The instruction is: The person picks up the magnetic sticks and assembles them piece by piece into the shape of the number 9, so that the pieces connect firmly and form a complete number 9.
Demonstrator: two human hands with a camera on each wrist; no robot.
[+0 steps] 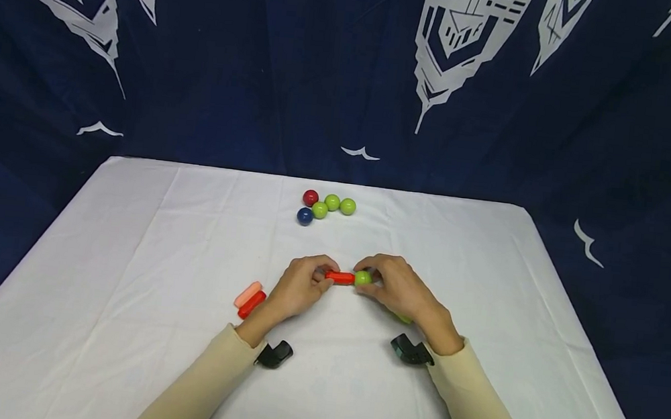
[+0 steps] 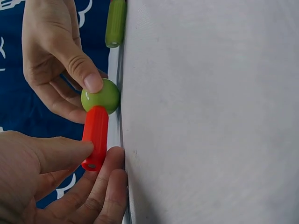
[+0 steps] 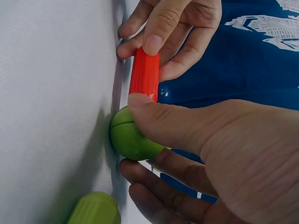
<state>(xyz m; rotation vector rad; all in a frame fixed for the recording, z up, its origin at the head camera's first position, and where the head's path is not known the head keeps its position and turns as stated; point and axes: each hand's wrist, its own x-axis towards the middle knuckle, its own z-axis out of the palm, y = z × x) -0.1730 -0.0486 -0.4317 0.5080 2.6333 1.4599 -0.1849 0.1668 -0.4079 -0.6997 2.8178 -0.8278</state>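
Observation:
Near the middle of the table, my left hand [image 1: 296, 288] pinches a red ribbed rod [image 1: 339, 278] between thumb and fingers. Its right end meets a green ball [image 1: 362, 277], which my right hand [image 1: 399, 287] holds with the thumb on top. In the left wrist view the red rod [image 2: 96, 130] shows a small hole in its near end, and the green ball [image 2: 106, 97] touches its far end. The right wrist view shows a seam line around the green ball [image 3: 131, 142]. Whether rod and ball are joined, I cannot tell.
A green rod [image 3: 96, 211] lies by my right wrist, mostly hidden in the head view. Beside my left forearm lie a salmon rod [image 1: 248, 293] and another red rod [image 1: 252, 305]. At the back sit a red ball [image 1: 310, 197], a blue ball [image 1: 304, 216] and three green balls [image 1: 332, 202].

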